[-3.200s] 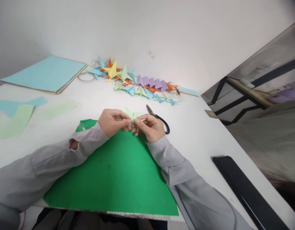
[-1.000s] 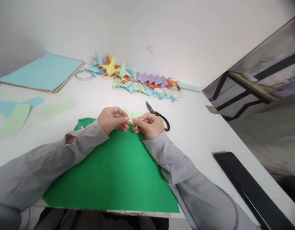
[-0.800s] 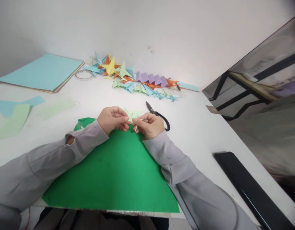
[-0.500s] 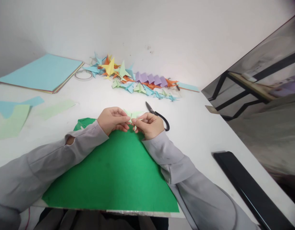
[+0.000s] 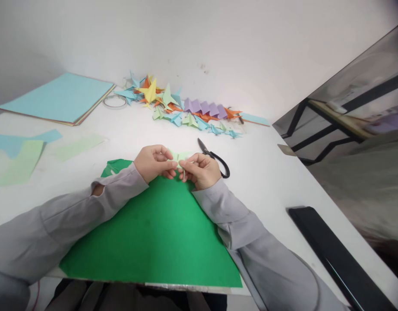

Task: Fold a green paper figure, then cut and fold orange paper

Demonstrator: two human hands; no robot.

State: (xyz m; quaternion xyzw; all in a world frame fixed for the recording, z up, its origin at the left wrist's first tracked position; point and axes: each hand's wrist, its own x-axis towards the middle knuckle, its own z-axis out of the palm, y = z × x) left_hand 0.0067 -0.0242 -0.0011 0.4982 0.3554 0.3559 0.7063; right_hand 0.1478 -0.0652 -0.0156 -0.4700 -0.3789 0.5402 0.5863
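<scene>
My left hand and my right hand meet over the far edge of a green sheet on a white table. Both pinch a small pale green folded paper figure between thumb and fingertips. Much of the figure is hidden by my fingers; a thin point of it hangs down below my right thumb. Black scissors lie just behind my right hand.
A row of several coloured folded paper figures lies along the wall. A stack of blue paper and a tape ring sit at the back left. Cut scraps lie at the left. A black flat bar lies at the right edge.
My hands have stayed in place with the paper figure. Its upright points seen earlier now lie lower and are more covered by my fingers.
</scene>
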